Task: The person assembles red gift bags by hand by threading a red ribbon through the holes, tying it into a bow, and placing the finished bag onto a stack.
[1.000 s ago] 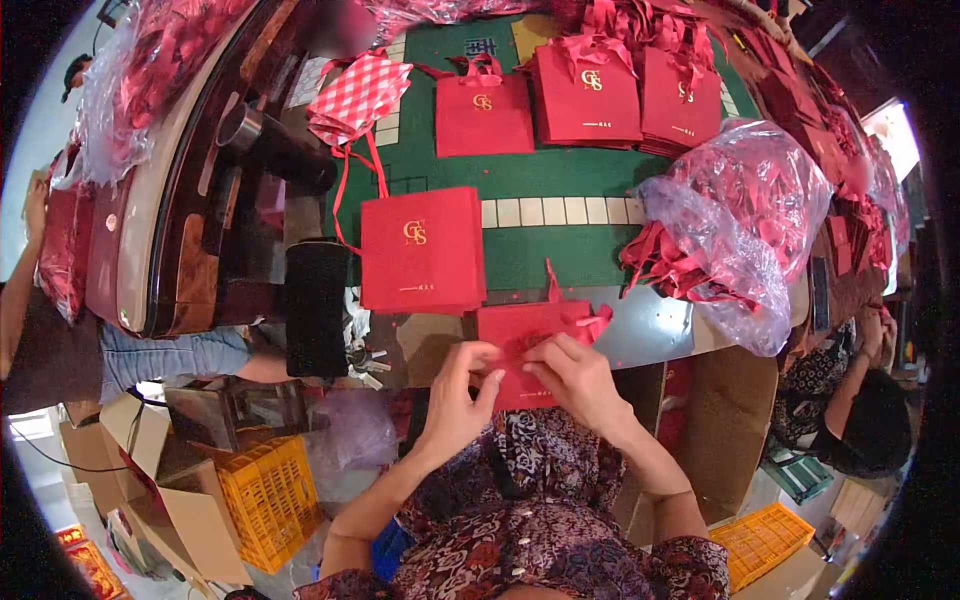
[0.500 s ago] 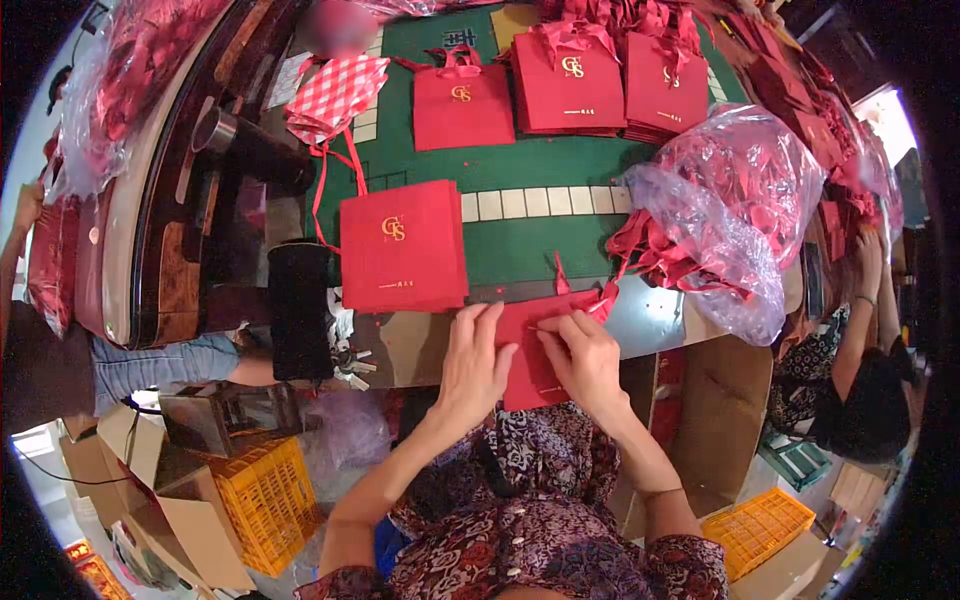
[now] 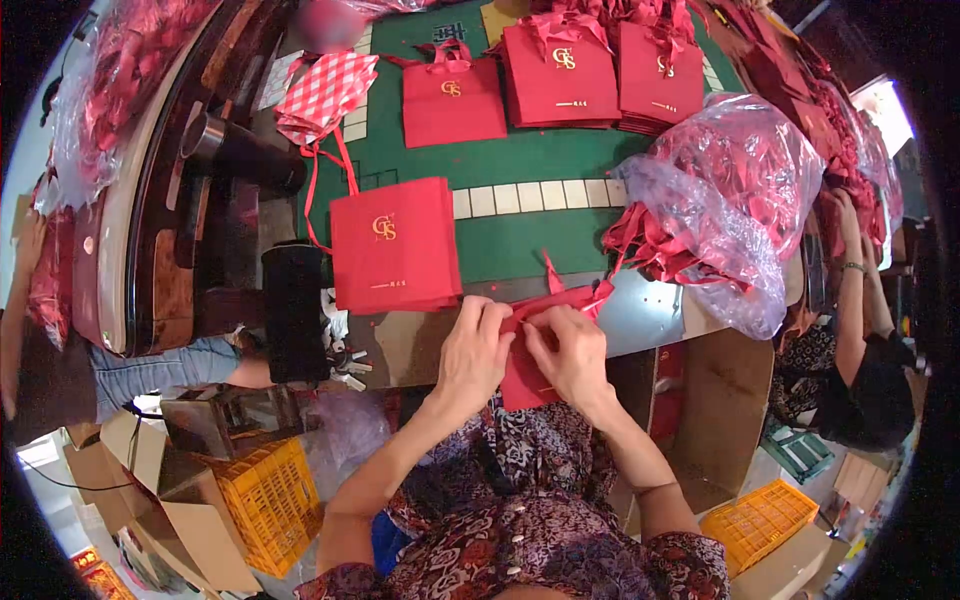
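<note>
A red paper gift bag [image 3: 525,388] lies at the table's near edge, its mouth side facing away from me and a red ribbon handle [image 3: 552,274] sticking up there. My left hand [image 3: 474,352] grips its upper left edge, fingers bent over the rim. My right hand [image 3: 570,352] is closed at the upper middle of the bag, thumb and fingers pinched on it. Just left of my hands lies a stack of red gift bags [image 3: 393,250] with gold lettering. Loose red ribbons [image 3: 655,250] spill from a clear plastic bag [image 3: 740,190] on the right.
More red bags [image 3: 560,80] stand in stacks at the back of the green table [image 3: 530,240]. A checkered cloth bundle [image 3: 325,95], a dark cup [image 3: 240,150] and a black cylinder [image 3: 296,310] are left. Yellow crates [image 3: 265,505] sit below. Other people's arms [image 3: 852,270] show at both sides.
My right hand has moved slightly left and closed in toward my left hand. The bag's upper edge has lifted and now looks folded or parted between them.
</note>
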Motion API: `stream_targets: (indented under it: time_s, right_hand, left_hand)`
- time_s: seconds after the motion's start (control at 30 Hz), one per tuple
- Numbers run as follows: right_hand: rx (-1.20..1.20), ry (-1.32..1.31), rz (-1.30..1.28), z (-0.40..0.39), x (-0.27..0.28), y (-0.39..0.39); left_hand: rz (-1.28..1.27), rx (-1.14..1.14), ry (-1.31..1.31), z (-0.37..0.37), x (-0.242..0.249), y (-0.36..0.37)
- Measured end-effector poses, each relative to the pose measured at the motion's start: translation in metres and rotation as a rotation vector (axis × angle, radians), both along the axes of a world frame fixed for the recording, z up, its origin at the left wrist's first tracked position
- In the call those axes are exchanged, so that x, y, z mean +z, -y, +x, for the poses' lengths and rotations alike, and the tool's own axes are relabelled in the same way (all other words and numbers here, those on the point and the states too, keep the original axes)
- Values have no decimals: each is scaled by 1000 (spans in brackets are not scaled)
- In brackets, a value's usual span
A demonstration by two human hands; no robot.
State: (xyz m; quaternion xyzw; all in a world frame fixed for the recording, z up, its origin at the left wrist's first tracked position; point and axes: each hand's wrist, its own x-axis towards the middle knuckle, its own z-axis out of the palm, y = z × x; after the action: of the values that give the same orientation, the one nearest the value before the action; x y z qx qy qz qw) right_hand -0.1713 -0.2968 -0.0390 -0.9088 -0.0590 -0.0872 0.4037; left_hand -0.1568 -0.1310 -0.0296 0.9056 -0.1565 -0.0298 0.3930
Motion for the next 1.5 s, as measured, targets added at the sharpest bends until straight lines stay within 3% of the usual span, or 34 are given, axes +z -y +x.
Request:
stream_targets:
  time_s: [0.17, 0.33, 0.5, 0.7, 1.07, 1.23, 1.4, 1.5]
  right_hand:
    - [-44, -43, 30, -4, -2, -7]
    - [-8, 107, -27, -3, -6, -15]
    - [-53, 100, 56, -4, -14, -16]
    - [53, 111, -100, -7, -4, -11]
    - [100, 139, -92, -1, 5, 5]
    - [114, 78, -108, 0, 12, 1]
    - [127, -42, 52, 12, 45, 17]
    - [199, -105, -21, 20, 44, 28]
  left_hand:
    - [34, 44, 71, -11, -9, 6]
    - [49, 79, 16, -4, 1, 6]
    - [-106, 70, -43, 1, -2, 2]
    - [-146, 19, -58, 1, 4, 4]
    - [-179, 52, -63, 0, 4, 6]
    - [-155, 25, 36, 4, 2, 3]
    - [-152, 22, -8, 2, 1, -1]
    - [-188, -42, 39, -1, 2, 1]
